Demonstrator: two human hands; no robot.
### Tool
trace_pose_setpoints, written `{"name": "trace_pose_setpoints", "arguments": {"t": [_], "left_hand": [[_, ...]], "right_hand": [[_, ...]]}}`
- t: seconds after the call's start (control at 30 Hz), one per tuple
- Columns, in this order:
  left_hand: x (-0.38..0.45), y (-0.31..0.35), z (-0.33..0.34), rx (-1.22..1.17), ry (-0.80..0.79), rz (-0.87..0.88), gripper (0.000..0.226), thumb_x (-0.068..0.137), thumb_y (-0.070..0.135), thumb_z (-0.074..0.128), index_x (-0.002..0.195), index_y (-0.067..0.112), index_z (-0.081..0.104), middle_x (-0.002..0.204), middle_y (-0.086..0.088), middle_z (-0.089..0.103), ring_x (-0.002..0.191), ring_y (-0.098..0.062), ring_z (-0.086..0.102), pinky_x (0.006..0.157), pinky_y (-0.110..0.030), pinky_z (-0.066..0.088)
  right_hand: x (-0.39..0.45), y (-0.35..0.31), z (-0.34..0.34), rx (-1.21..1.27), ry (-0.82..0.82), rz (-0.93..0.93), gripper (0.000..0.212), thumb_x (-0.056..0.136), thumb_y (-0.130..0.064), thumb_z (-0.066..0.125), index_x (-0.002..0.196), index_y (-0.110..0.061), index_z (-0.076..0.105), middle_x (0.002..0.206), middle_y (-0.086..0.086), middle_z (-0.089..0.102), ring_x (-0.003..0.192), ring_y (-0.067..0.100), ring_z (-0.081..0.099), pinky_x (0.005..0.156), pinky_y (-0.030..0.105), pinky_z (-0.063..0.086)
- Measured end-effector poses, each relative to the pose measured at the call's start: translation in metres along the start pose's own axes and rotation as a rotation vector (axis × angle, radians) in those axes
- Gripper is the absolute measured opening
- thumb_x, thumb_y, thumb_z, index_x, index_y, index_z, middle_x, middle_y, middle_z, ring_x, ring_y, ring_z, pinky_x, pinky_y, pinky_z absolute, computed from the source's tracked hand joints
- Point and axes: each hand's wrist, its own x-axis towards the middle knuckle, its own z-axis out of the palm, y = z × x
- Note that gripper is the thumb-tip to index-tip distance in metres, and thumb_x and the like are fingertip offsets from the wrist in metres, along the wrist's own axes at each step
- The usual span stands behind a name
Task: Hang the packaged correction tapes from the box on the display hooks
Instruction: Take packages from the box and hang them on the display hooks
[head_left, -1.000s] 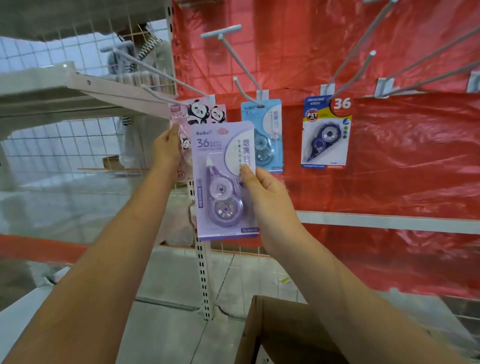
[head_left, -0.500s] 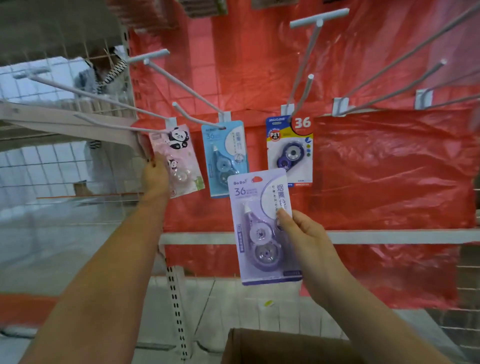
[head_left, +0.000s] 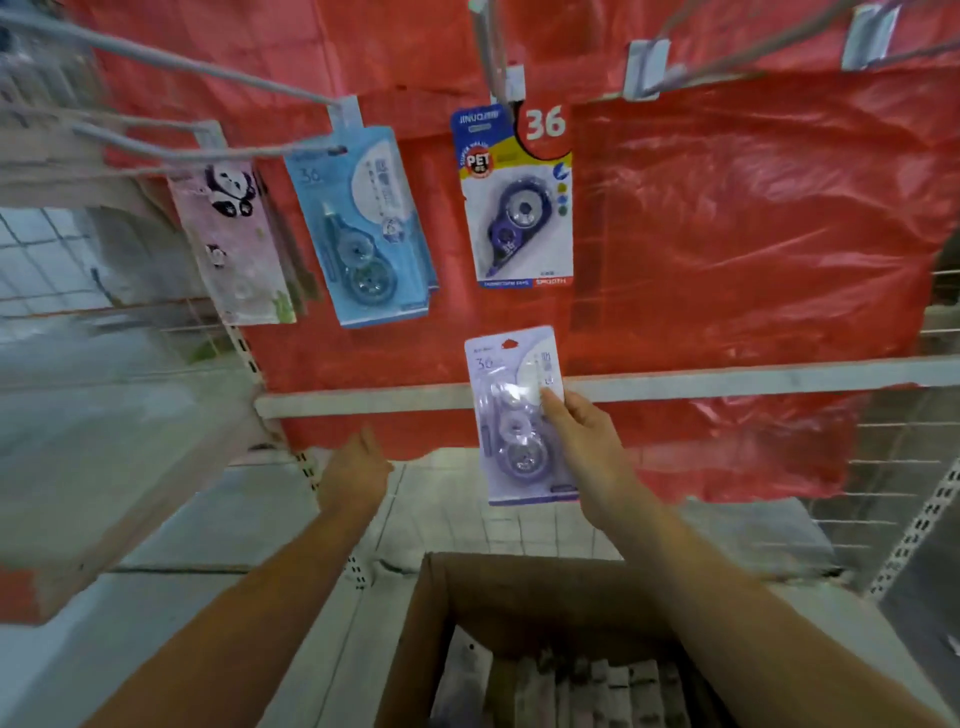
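We see a lilac pack (head_left: 519, 415) before a red plastic sheet (head_left: 727, 234), a pale pink pack with black-and-white pandas (head_left: 234, 244), a light blue pack (head_left: 361, 228), a white, blue, yellow and red pack (head_left: 517, 197), and a brown box (head_left: 519, 597).

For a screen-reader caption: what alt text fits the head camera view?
A right hand holds a purple packaged correction tape below three packs hanging on hooks: pink panda, blue, dark blue. The left hand is empty above an open cardboard box.
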Motion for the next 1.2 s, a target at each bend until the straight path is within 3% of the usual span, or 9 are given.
{"name": "trace_pose_setpoints", "arguments": {"t": [0.13,0.27,0.33,0.4,0.57,0.77,0.93,1.1,1.2], "left_hand": [[-0.036,0.033,-0.001,0.388,-0.134,0.154,0.047,0.103,0.031,0.022,0.113,0.006,0.06,0.111,-0.014,0.066,0.102,-0.031,0.061,0.092,-0.041,0.046],[-0.072,0.075,-0.025,0.581,-0.271,0.216,0.051,0.103,0.039,0.019,0.116,0.011,0.059,0.116,-0.012,0.064,0.106,-0.029,0.06,0.089,-0.034,0.044],[-0.089,0.095,-0.044,0.67,-0.328,0.258,0.051,0.103,0.041,0.019,0.114,0.01,0.058,0.115,-0.013,0.064,0.106,-0.03,0.06,0.087,-0.032,0.044],[-0.104,0.109,-0.062,0.729,-0.43,0.255,0.046,0.104,0.036,0.02,0.118,0.009,0.054,0.119,-0.014,0.061,0.109,-0.031,0.058,0.085,-0.032,0.043],[-0.161,0.143,-0.125,0.757,-0.565,0.279,0.047,0.104,0.033,0.019,0.115,0.009,0.058,0.12,-0.015,0.061,0.11,-0.031,0.057,0.09,-0.034,0.041],[-0.223,0.172,-0.2,0.82,-0.594,0.364,0.034,0.103,0.026,0.029,0.111,0.014,0.06,0.113,-0.009,0.064,0.103,-0.028,0.061,0.081,-0.033,0.046],[-0.26,0.196,-0.255,0.82,-0.567,0.424,0.039,0.103,0.033,0.025,0.119,0.017,0.057,0.12,-0.008,0.062,0.109,-0.027,0.059,0.087,-0.032,0.045],[-0.299,0.216,-0.315,0.797,-0.559,0.455,0.044,0.103,0.036,0.024,0.112,0.013,0.06,0.118,-0.01,0.063,0.109,-0.029,0.058,0.087,-0.035,0.045],[-0.313,0.238,-0.348,0.796,-0.529,0.503,0.049,0.103,0.038,0.021,0.111,0.011,0.061,0.115,-0.01,0.064,0.106,-0.028,0.059,0.088,-0.033,0.044]], "right_hand": [[-0.007,-0.01,0.0,0.02,-0.004,0.157,0.032,0.1,-0.031,0.044,0.11,-0.006,0.061,0.105,0.012,0.069,0.094,0.026,0.067,0.077,0.034,0.057],[-0.025,-0.033,0.005,-0.031,0.023,0.257,0.037,0.098,-0.037,0.045,0.111,-0.005,0.06,0.105,0.009,0.068,0.094,0.025,0.067,0.081,0.038,0.057],[-0.042,-0.051,0.008,-0.098,0.055,0.276,0.036,0.099,-0.031,0.044,0.109,-0.001,0.062,0.099,0.008,0.066,0.089,0.021,0.064,0.068,0.025,0.053],[-0.063,-0.069,0.011,-0.165,0.097,0.316,0.032,0.1,-0.027,0.044,0.107,-0.001,0.061,0.095,0.01,0.063,0.084,0.02,0.059,0.06,0.022,0.046],[-0.129,-0.121,0.014,-0.288,0.112,0.449,0.023,0.1,-0.026,0.042,0.098,-0.007,0.056,0.09,0.008,0.055,0.085,0.022,0.053,0.072,0.028,0.039],[-0.22,-0.184,0.018,-0.329,0.158,0.465,0.027,0.1,-0.025,0.044,0.106,-0.005,0.06,0.091,0.006,0.057,0.084,0.02,0.054,0.074,0.028,0.043],[-0.264,-0.236,0.015,-0.264,0.193,0.389,0.019,0.098,-0.028,0.048,0.091,-0.014,0.059,0.09,0.007,0.064,0.088,0.023,0.063,0.08,0.035,0.053],[-0.307,-0.289,0.012,-0.267,0.233,0.342,0.028,0.094,-0.031,0.053,0.097,-0.006,0.065,0.095,0.012,0.068,0.091,0.028,0.065,0.086,0.044,0.053],[-0.324,-0.333,0.011,-0.27,0.241,0.261,0.02,0.096,-0.028,0.051,0.096,-0.011,0.062,0.093,0.007,0.064,0.089,0.023,0.061,0.082,0.035,0.05]]}}
